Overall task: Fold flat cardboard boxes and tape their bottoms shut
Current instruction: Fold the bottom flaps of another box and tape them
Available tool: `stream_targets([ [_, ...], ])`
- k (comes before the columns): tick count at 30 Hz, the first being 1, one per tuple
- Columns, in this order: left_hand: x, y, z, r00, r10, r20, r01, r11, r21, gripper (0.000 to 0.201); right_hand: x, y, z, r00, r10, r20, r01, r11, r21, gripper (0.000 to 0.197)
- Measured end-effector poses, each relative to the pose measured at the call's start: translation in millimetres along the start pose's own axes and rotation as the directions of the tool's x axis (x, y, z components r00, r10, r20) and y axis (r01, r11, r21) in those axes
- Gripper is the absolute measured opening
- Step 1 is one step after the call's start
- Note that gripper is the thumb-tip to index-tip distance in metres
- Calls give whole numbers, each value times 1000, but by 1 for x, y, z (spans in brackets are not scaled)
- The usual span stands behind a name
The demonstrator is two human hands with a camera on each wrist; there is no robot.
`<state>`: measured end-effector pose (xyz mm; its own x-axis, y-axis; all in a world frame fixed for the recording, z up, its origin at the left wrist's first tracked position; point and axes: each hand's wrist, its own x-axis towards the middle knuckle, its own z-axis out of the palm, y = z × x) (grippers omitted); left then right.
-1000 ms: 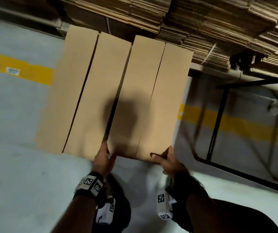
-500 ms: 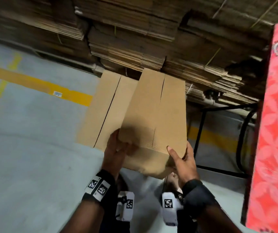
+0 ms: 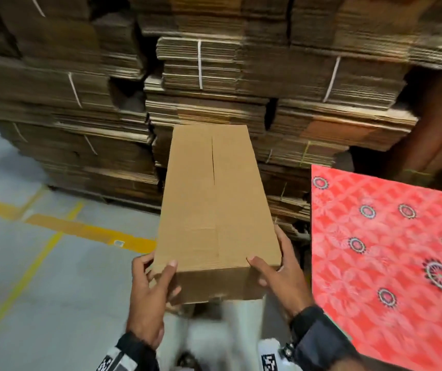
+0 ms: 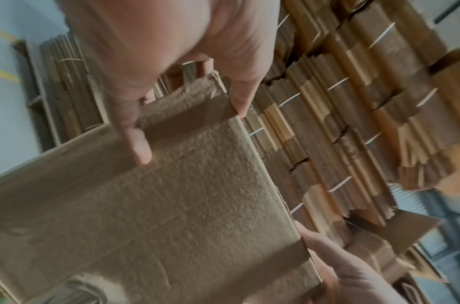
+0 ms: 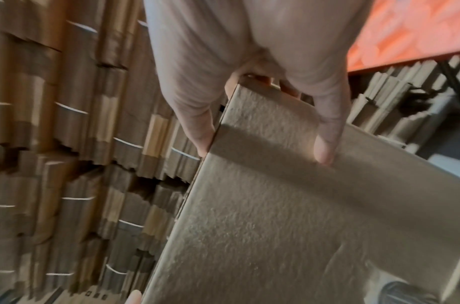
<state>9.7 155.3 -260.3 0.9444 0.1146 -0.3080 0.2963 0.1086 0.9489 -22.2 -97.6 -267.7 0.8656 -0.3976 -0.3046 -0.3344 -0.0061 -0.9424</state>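
Note:
A plain brown cardboard box (image 3: 216, 210), now squared up into a long tube, is held in the air in front of me, its slit top face upward. My left hand (image 3: 154, 287) grips its near left corner, thumb on top and fingers along the side. My right hand (image 3: 276, 274) grips the near right corner the same way. The left wrist view shows the thumb laid over the box (image 4: 172, 205) edge. In the right wrist view the fingers wrap the box (image 5: 288, 205) corner. No tape is in sight.
Tall strapped stacks of flat cardboard (image 3: 214, 76) fill the back wall. A table with a red patterned cloth (image 3: 391, 263) stands close on the right. Grey floor with yellow lines (image 3: 54, 226) lies to the left.
The flat, spread-out cardboard has been folded up into a box shape. Both hands shifted to its near corners, and my view swung up toward the stacks and the red table.

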Motion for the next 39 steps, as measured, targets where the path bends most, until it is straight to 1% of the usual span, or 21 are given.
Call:
stream_targets([
  [4,-44,22,32,999,32,39,-30,998,-53,29,-31,-18,-47,995,-97,-18,97,995,7,94],
  [6,-70,26,53,996,55,70,-51,997,-53,28,-50,-20,-81,992,-116,-40,118,992,44,89],
  [8,-98,21,82,990,84,115,-81,996,-36,29,-71,-17,-123,988,-136,-70,142,987,80,80],
  [10,-130,11,120,981,107,164,-104,994,-25,31,-89,-8,-176,980,-161,-117,169,984,64,78],
  [12,-163,-5,164,964,121,237,-122,992,-12,32,-110,2,-233,973,-155,-170,167,984,57,76],
  [15,-205,-34,227,911,154,382,-201,976,87,35,-137,27,-318,956,-107,-274,124,991,46,73],
  [17,-225,-56,265,858,109,502,-220,961,166,44,-154,45,-369,940,-74,-334,87,996,25,76],
  [19,-242,-71,300,814,62,577,-199,964,177,43,-166,61,-414,926,-49,-373,44,999,-23,83],
  [20,-249,-74,316,798,62,599,-198,966,164,42,-168,68,-434,925,-48,-377,35,999,-41,86],
  [22,-261,-77,347,764,73,641,-218,965,149,50,-169,78,-467,918,-81,-387,59,996,-69,84],
  [23,-265,-78,362,745,86,661,-250,955,157,54,-168,82,-481,915,-101,-391,73,994,-85,81],
  [25,-269,-81,388,707,108,699,-335,921,197,53,-162,88,-506,905,-127,-406,84,989,-121,75],
  [26,-271,-82,400,689,112,716,-365,907,209,50,-159,91,-517,897,-136,-420,82,986,-143,74],
  [28,-272,-88,421,669,117,734,-395,893,218,51,-151,97,-538,883,-156,-443,87,981,-171,79],
  [30,-272,-92,441,657,122,744,-419,879,226,54,-142,93,-555,878,-155,-452,85,982,-171,80],
  [32,-270,-95,459,638,133,758,-444,868,222,52,-137,86,-567,870,-154,-469,63,977,-203,76],
  [34,-271,-100,474,645,131,752,-437,871,223,46,-132,87,-577,866,-150,-477,37,971,-237,75],
  [36,-272,-104,486,659,139,739,-431,875,221,48,-130,86,-586,864,-147,-481,30,970,-243,75],
  [37,-272,-103,494,656,155,738,-441,872,209,49,-127,87,-592,857,-161,-489,44,969,-243,76],
  [39,-270,-103,506,632,172,756,-475,856,203,50,-120,88,-603,857,-155,-492,50,974,-220,76],
])
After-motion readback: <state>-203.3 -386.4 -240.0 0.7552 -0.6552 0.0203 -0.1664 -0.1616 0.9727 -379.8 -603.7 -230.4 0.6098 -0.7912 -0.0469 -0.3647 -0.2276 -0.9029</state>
